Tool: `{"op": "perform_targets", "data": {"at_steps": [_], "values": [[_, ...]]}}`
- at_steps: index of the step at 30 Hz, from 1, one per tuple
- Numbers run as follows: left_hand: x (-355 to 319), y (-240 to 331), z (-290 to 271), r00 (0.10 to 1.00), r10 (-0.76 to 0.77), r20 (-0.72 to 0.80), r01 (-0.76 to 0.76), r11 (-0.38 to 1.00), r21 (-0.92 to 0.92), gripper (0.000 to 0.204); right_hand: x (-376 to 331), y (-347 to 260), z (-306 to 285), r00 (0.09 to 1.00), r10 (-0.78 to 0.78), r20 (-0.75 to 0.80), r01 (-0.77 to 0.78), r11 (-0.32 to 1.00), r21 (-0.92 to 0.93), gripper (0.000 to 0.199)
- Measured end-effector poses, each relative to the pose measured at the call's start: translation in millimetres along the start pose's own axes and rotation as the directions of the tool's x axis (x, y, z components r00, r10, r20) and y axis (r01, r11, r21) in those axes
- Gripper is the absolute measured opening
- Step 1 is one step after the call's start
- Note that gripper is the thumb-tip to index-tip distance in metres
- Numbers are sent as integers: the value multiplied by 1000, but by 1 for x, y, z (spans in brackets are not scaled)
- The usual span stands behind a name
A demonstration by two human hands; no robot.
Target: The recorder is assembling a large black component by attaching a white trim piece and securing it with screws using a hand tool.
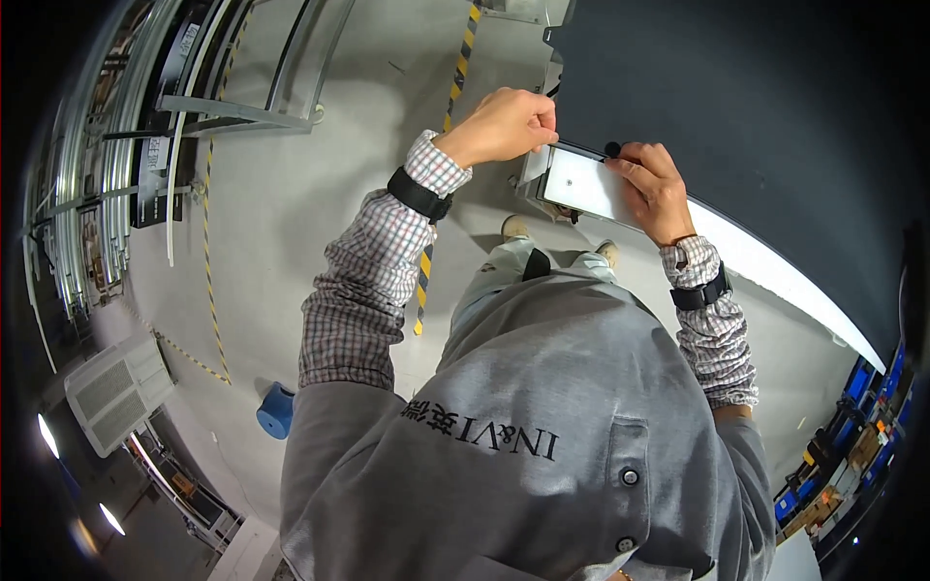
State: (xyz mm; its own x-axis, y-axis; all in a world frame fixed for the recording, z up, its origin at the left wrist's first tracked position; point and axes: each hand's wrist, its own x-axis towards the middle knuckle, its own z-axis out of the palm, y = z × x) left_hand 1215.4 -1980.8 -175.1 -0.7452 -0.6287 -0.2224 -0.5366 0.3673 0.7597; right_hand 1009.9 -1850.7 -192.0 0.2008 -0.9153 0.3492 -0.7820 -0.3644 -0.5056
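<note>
A large dark grey sheet (717,107) covers most of a white-edged work surface (587,186) ahead of me. At its near left corner, my left hand (504,124) is closed, thumb and fingers pressed together; what they pinch is hidden. My right hand (655,189) is closed over the sheet's near edge, its thumb and forefinger pinching a small black round piece (612,149). A thin dark line follows the sheet's edge between both hands. Black bands circle both of my wrists over checked sleeves.
Metal rails and profiles stand in a rack (87,223) at the left. Yellow-black tape (463,63) marks the grey floor. A blue stool (276,411) stands lower left. Blue bins and boxes (843,455) line the lower right.
</note>
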Motion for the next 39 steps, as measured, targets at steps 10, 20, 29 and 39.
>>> {"op": "perform_targets", "data": {"at_steps": [10, 20, 29, 39], "values": [[8, -1, -6, 998, 0, 61, 0, 1000, 2, 10, 2, -1, -1, 1000, 28, -9, -28, 1000, -6, 34], [7, 2, -5, 999, 8, 39, -8, 1000, 2, 9, 2, -3, -3, 999, 39, 1, -39, 999, -6, 34], [5, 1, -2, 998, 56, 2, -56, 993, 101, 6, 2, -3, -2, 999, 35, 12, -34, 999, -23, 34], [1, 3, -5, 996, 90, -15, -90, 996, 15, 8, 1, -2, -1, 999, 20, 25, -19, 998, -61, 36]]}}
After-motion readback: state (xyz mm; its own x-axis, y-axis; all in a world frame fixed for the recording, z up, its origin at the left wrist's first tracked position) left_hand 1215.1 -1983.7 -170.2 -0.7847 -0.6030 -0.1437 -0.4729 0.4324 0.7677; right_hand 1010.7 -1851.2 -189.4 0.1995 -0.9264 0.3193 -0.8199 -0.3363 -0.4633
